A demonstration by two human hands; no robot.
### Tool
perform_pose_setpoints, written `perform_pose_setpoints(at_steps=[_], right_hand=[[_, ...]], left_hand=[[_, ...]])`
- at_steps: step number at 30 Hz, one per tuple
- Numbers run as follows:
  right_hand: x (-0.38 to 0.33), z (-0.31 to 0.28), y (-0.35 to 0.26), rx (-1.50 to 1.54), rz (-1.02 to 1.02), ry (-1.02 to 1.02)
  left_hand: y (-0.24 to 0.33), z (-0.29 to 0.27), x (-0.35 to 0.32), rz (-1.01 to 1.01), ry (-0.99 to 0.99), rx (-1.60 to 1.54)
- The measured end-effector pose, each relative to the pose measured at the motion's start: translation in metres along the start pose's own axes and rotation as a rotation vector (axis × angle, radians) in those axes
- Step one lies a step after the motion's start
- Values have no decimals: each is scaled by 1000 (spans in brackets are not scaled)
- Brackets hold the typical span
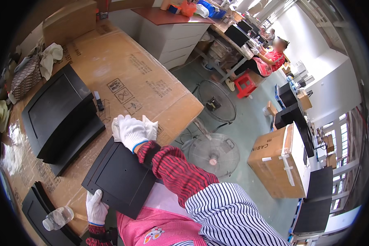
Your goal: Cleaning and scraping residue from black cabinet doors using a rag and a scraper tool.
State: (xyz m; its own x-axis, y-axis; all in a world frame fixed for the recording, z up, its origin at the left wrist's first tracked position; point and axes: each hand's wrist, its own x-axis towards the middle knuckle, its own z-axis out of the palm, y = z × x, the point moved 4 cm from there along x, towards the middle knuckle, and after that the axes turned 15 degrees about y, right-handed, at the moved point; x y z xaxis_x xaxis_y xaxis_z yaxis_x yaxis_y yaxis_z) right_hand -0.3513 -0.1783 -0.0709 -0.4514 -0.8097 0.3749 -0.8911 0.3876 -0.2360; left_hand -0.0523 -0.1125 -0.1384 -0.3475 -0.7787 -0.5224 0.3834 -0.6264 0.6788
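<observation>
A flat black panel (121, 176) with a recessed rectangle is tilted between the table edge and my pink apron. My left hand (96, 208), in a white knit glove, grips its lower left edge, thumb on the face. At the panel's far edge, my gloved right hand (129, 130) is closed on a white cloth (151, 126), which sticks out beyond the fingers. Several curved black panels (57, 110) lie stacked to the left. More black panels (34, 205) sit at the near left, with a clear plastic bottle (58, 218) by them.
Cardboard covers the worktable (143, 82), where a small dark tool (98, 101) lies. Rags (51, 57) are heaped at the far left. Beyond the right edge stand two fans (214, 156) and a large carton (278, 160). A co-worker (274, 57) sits at another bench.
</observation>
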Motion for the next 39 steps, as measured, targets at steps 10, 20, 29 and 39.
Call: perform_pose_setpoints(at_steps=[10, 20, 29, 39], right_hand=[[-112, 67, -160, -564, 363, -11], [-2, 65, 17, -116, -72, -162], [-114, 11, -195, 208, -706, -109], [3, 1, -41, 114, -229, -239]], left_hand=[[15, -22, -10, -8, -18, -98], [1, 1, -4, -25, -174, -369], [-22, 2, 31, 74, -236, -489], [-12, -13, 11, -4, -187, -465]])
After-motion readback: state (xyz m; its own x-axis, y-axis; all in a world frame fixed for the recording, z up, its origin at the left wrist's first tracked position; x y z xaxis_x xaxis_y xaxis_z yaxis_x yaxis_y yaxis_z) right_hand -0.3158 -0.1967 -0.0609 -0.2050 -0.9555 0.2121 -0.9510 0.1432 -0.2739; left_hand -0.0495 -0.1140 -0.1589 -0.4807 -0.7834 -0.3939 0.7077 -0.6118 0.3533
